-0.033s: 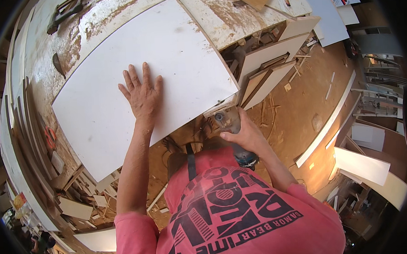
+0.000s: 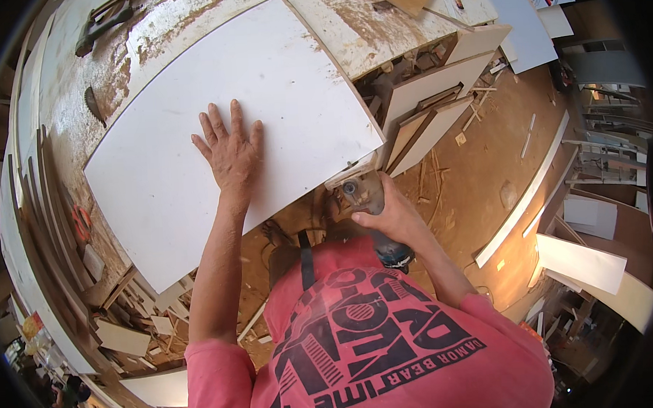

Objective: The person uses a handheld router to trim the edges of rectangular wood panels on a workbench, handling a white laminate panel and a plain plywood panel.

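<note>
left hand (image 2: 229,156): lying flat on the white laminate panel (image 2: 189,115), fingers (image 2: 211,125) spread wide, palm pressing down, gripping nothing
right hand (image 2: 390,217): wrapped tight around the body of a handheld trim router (image 2: 359,191), fingers closed on it
panel position: lying on the counter (image 2: 147,29), its near edge overhanging toward the person, long axis running from lower left to upper right of the panel
router vs panel: sitting right at the panel's near right corner, base touching or just beside the edge; exact contact is hard to tell
key relation: the panel edge is running away from the router toward the lower left, along the near side; right hand is the nearer one to that edge, left hand is sitting well inside the panel, apart from the router
left hand vs router: to the left of and beyond the router, both over the same panel
beside the panel: sawdust covering the counter beyond it, dark tool (image 2: 99,27) lying past the panel's far left corner
below the panel: offcut boards (image 2: 433,117) stacked to the right of the panel, strips and scraps scattered on the floor (image 2: 487,166)
person: wearing a pink printed shirt (image 2: 378,349), forearms coming in from the lower edge
</note>
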`<state>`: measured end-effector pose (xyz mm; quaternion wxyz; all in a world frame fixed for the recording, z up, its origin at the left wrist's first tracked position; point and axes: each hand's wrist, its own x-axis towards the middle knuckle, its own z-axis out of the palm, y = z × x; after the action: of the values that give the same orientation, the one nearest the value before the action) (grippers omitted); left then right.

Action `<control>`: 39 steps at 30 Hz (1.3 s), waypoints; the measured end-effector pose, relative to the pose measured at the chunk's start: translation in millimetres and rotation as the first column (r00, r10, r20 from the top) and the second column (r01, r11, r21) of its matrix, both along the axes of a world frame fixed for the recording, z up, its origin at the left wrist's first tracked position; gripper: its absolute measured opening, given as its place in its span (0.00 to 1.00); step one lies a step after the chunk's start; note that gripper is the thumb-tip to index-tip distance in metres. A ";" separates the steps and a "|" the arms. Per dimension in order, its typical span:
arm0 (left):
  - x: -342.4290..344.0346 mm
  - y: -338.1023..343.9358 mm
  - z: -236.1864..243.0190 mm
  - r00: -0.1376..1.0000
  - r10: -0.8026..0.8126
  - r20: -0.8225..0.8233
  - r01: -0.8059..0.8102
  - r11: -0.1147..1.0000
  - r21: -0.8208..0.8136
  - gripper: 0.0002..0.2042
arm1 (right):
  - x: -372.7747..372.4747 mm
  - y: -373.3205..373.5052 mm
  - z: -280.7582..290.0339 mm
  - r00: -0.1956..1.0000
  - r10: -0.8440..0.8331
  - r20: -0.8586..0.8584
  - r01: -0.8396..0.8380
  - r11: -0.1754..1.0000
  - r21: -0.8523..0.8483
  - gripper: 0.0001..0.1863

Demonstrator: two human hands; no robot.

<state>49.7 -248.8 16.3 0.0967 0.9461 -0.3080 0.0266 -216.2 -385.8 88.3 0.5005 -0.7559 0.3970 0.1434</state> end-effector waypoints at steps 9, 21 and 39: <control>19.5 34.3 24.5 0.940 -0.172 -0.294 0.077 0.948 -0.308 0.26 | 8.7 75.0 -29.0 0.984 -0.013 0.176 0.027 0.996 -0.079 0.53; 118.0 306.1 5.1 0.939 0.234 -0.253 -0.322 0.858 -0.400 0.27 | 8.4 53.5 2.3 0.980 -0.149 0.133 0.152 0.988 -0.013 0.45; 71.1 282.5 1.5 0.905 0.246 -0.347 -0.394 0.792 -0.466 0.26 | 34.0 52.6 -13.9 0.994 0.071 0.078 -0.064 0.994 -0.087 0.55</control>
<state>120.8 33.8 17.9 0.3863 0.9162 -0.1067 -0.0024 -182.1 -333.2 74.3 0.4786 -0.7944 0.3565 0.1126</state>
